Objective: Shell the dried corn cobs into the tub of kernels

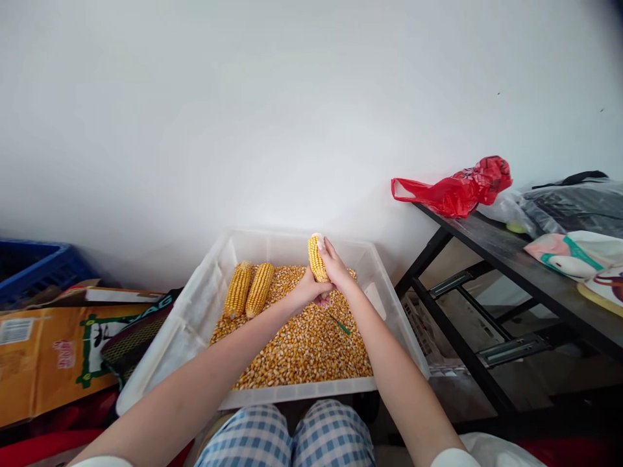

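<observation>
Both my hands grip one yellow corn cob (317, 258), held tilted above a white plastic bin (302, 394). My left hand (310, 287) wraps round the lower end. Along the right side and toward the tip, my right hand (335, 264) is closed with its fingers on the kernels. Loose corn kernels (302, 353) fill the bottom of the bin. Two more cobs lie side by side at the bin's left: one cob (237, 290) against the wall, another cob (259, 290) beside it. A thin green object (343, 327) rests on the kernels below my right wrist.
A black table (506, 250) stands at the right, carrying a red plastic bag (455, 188) and other bags. At the left are a blue crate (41, 266), a brown cardboard box (43, 357) and a black mesh bag (136, 337). A white wall (292, 117) rises behind the bin.
</observation>
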`<state>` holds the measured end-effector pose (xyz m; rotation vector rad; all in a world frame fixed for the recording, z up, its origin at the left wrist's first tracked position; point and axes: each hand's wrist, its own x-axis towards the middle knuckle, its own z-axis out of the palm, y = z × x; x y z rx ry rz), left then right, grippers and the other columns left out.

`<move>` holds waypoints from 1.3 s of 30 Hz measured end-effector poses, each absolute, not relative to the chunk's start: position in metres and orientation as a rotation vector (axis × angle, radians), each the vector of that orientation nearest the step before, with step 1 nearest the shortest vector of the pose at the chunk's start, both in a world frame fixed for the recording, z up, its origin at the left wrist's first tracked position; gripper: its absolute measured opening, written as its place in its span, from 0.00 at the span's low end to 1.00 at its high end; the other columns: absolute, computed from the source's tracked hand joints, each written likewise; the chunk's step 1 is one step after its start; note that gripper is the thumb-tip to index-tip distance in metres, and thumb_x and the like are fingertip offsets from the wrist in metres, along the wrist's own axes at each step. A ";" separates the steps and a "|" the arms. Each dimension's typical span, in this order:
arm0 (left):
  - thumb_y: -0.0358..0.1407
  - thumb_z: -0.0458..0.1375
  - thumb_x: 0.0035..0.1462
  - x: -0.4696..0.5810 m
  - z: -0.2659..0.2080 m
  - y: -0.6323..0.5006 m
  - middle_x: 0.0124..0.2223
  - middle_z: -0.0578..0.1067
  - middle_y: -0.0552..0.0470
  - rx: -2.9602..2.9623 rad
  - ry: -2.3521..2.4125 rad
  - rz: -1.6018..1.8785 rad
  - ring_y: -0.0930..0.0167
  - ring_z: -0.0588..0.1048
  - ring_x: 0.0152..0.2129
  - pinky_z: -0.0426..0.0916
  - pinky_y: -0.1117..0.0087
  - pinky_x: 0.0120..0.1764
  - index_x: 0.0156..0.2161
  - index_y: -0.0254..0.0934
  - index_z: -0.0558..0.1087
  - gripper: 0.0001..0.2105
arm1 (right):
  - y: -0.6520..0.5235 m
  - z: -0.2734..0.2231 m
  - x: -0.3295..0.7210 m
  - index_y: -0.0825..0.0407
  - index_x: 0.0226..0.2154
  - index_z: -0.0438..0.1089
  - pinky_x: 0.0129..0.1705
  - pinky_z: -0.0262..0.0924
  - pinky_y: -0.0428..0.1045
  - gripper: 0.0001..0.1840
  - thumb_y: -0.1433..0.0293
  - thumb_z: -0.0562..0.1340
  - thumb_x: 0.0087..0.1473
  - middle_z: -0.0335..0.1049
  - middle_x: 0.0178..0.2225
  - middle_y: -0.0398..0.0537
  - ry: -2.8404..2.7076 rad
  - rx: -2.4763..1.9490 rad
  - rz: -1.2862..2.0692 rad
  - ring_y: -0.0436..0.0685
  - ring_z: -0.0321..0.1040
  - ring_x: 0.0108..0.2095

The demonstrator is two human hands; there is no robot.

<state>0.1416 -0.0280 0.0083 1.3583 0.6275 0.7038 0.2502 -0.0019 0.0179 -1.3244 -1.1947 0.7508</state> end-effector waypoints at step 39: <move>0.34 0.58 0.44 0.135 0.011 -0.010 0.16 0.66 0.59 1.341 0.625 0.760 0.78 0.63 0.10 0.56 0.79 0.13 0.32 0.36 0.61 0.10 | -0.017 0.035 0.240 0.46 0.57 0.54 0.43 0.66 0.54 0.33 0.54 0.56 0.50 0.63 0.52 0.48 -1.150 -1.164 1.052 0.57 0.66 0.46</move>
